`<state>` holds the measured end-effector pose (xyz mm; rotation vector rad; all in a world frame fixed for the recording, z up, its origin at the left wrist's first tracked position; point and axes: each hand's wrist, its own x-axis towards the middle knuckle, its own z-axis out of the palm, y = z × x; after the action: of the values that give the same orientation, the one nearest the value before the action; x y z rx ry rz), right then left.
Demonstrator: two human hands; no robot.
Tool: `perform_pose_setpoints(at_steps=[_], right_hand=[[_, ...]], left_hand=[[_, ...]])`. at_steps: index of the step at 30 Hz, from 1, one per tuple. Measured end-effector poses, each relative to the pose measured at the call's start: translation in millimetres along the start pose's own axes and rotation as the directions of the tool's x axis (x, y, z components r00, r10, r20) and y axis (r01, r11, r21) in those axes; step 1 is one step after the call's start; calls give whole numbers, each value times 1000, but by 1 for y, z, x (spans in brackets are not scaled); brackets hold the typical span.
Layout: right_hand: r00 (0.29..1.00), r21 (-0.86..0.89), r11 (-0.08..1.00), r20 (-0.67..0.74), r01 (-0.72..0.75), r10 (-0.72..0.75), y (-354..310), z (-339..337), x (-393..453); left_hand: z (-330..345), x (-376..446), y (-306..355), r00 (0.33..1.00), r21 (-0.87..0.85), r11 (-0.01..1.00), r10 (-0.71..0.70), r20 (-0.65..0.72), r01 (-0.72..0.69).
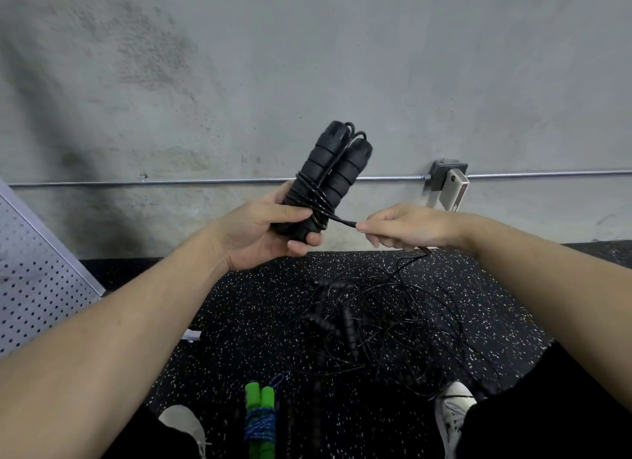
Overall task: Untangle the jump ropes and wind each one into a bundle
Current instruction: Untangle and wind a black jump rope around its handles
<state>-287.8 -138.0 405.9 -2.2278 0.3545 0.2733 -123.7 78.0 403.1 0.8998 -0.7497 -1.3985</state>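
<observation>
We see a pair of black ribbed foam jump-rope handles [328,178] held side by side, tilted slightly right, their thin black cord [342,220] wound several times around their lower half and running taut to the right. Below, on the speckled black rubber floor [239,304], lies a loose tangle of black ropes [376,325] with more black handles among them. Nearer and to the left rests a finished bundle, green foam handles wrapped in blue cord [260,421].

Left hand [260,227] holds two handles [325,178] side by side, upright. Right hand [407,227] pinches the cord [342,220] just right of them. Tangled ropes [372,325] lie on the floor [239,321] below; a wound bundle [260,421] lies nearer, to the left.
</observation>
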Motion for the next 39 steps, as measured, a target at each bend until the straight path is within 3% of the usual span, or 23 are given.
perform_pose_setpoints(at_steps=[4,8,10,14,16,19,22,27,30,35,39], right_hand=[[999,61,998,-34,20,-18,5,0,2],[993,-83,996,-117,11,-21,10,-5,2],[993,-67,998,-116,-12,5,13,-7,3],[987,-150,988,-156,-45,21,4,-1,10],[985,-184,982,-171,-31,-1,-1,2,13],[974,-182,983,-226,-21,-21,-7,3,16],[960,-160,987,-278,-8,-37,-13,3,15],[936,-103,994,-344,47,-80,-26,7,14],[948,-110,993,-310,34,-67,-33,13,9],[961,31,999,-274,-41,48,-35,22,8],[976,150,987,-217,49,-15,-39,30,5]], left_hand=[[-1,2,-4,988,74,992,-111,106,103],[3,3,-7,960,349,902,-279,15,256],[12,7,-9,930,509,795,-367,-29,330],[28,21,-22,892,821,452,-427,-146,350],[30,27,-26,888,871,326,-401,-224,367],[27,33,-32,900,897,230,-322,-295,377],[23,36,-36,936,910,231,-151,-317,345],[20,40,-34,933,907,253,36,-357,337],[18,40,-33,905,916,159,167,-392,368],[17,40,-39,861,850,372,200,-467,374],[18,43,-38,832,774,550,234,-503,313]])
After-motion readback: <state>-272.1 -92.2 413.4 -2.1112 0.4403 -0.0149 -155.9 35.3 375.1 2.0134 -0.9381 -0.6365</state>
